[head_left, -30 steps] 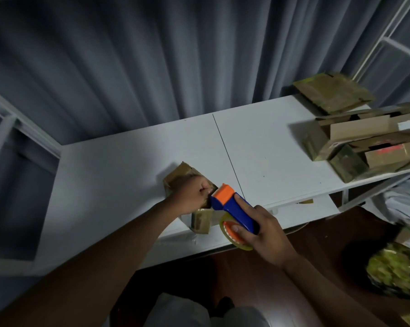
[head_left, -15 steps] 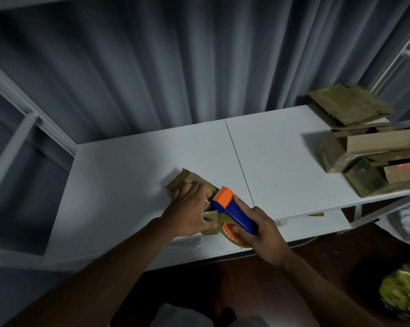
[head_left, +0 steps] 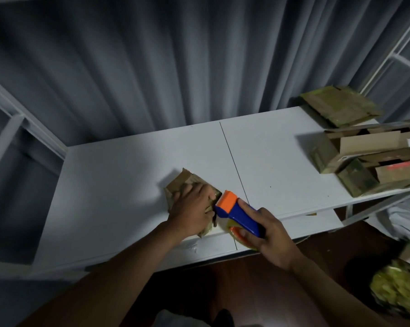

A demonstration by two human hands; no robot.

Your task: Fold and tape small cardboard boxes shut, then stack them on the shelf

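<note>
Head view, left hand fingers flat on box, right hand fingers grasping tape dispenser.

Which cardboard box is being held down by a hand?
The small box near the table's front edge, under the left hand; the piled boxes at the right end lie untouched.

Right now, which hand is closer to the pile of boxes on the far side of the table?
Right. The right hand holds the tape gun, nearer the pile of boxes; the left hand presses the small box, farther away.

Left hand now flat atop box
</note>
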